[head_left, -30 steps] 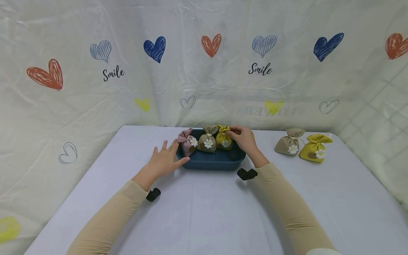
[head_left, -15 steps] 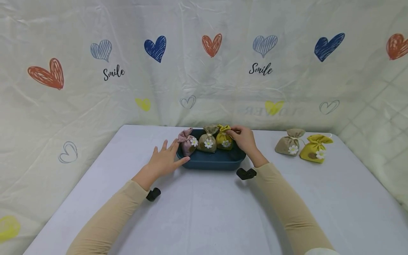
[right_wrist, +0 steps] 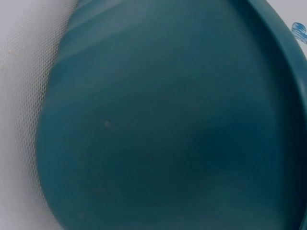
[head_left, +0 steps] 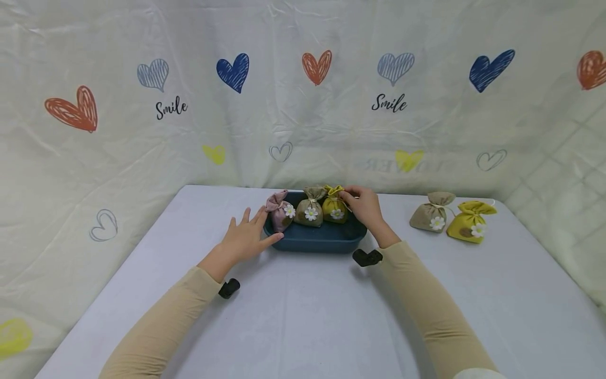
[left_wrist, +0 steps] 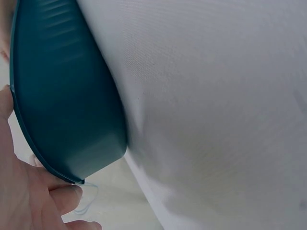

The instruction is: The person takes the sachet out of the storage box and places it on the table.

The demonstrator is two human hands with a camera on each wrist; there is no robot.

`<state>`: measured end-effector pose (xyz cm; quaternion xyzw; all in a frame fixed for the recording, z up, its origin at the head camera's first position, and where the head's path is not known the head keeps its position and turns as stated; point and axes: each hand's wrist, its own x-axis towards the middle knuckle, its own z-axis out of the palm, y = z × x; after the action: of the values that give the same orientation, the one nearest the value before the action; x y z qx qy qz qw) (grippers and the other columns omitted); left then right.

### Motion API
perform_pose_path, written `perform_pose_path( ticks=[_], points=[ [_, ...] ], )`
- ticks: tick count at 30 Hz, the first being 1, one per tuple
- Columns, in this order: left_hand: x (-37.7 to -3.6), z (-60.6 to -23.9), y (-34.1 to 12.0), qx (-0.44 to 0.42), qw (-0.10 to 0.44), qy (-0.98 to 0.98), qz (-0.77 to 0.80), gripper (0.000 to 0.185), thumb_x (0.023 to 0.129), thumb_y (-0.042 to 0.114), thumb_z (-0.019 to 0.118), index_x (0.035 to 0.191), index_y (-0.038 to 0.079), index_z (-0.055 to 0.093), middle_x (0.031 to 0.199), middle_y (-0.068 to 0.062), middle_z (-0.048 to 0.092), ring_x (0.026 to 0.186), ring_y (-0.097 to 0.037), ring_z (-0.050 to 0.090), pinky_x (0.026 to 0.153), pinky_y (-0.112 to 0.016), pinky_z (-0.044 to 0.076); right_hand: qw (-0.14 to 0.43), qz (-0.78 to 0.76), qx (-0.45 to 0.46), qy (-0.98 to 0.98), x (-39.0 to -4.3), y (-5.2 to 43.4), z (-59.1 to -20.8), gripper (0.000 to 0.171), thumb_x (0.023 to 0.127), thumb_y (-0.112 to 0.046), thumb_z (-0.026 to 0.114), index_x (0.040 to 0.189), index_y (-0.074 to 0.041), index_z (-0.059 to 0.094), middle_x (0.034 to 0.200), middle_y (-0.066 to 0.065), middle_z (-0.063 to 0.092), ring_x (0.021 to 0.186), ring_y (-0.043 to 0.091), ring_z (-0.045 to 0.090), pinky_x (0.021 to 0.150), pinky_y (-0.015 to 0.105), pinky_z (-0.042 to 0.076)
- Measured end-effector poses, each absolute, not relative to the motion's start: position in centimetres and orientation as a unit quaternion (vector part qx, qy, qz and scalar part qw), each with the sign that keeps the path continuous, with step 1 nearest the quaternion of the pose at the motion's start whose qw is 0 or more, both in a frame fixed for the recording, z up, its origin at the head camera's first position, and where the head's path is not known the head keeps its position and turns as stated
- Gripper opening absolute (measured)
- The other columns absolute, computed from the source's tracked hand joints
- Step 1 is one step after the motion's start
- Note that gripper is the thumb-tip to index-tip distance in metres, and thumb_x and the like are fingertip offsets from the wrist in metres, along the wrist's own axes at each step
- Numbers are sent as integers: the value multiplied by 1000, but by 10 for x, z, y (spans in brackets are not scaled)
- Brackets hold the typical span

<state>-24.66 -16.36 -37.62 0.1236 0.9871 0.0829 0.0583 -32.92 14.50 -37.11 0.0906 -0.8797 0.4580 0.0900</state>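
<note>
A dark blue-green tray (head_left: 312, 246) holds three small drawstring pouches along its back: a pink pouch (head_left: 279, 220) at left, a beige pouch (head_left: 307, 206) in the middle and a yellow pouch (head_left: 335, 203) at right, each with a white daisy. My right hand (head_left: 363, 208) reaches over the tray's right end and pinches the yellow pouch near its gathered neck. At the left end, my left hand (head_left: 243, 237) rests with fingers spread against the rim; the left wrist view shows its thumb (left_wrist: 5, 101) and fingers along that edge. The right wrist view holds only the tray's wall (right_wrist: 158, 120), with the hand hidden.
To the right on the white table (head_left: 303, 310) lie a second beige pouch (head_left: 424, 215) and a second yellow pouch (head_left: 461, 226), side by side. Behind the table's back edge hangs a pale curtain (head_left: 284, 121) printed with hearts.
The whole head view has shifted slightly to the left. Both hands, the tray and the pouches otherwise hold their places, the right hand still at the yellow pouch.
</note>
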Motion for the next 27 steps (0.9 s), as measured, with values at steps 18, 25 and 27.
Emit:
perform_pose_path(
  ticks=[18,25,27],
  points=[
    [-248,-378,-164,127,54,987,79,92,101,70,40,164,4,22,170,-11,15,154,-44,8,115,-72,12,60,541,68,-836,-329,151,-370,37,107,-25,60,130,3,68,121,24,69,108,37,68,89,50,57],
    [-248,-378,-164,126,56,987,80,93,101,70,39,164,4,22,170,-11,15,154,-44,7,116,-71,11,61,565,67,-820,-327,155,-365,38,106,-27,60,129,2,68,121,21,69,110,32,68,88,42,58],
    [-248,-378,-164,125,57,987,81,93,101,70,39,164,4,22,170,-11,15,154,-44,6,116,-71,11,57,573,66,-815,-326,156,-363,38,106,-27,60,130,3,67,123,22,68,112,33,68,88,40,58]
  ],
)
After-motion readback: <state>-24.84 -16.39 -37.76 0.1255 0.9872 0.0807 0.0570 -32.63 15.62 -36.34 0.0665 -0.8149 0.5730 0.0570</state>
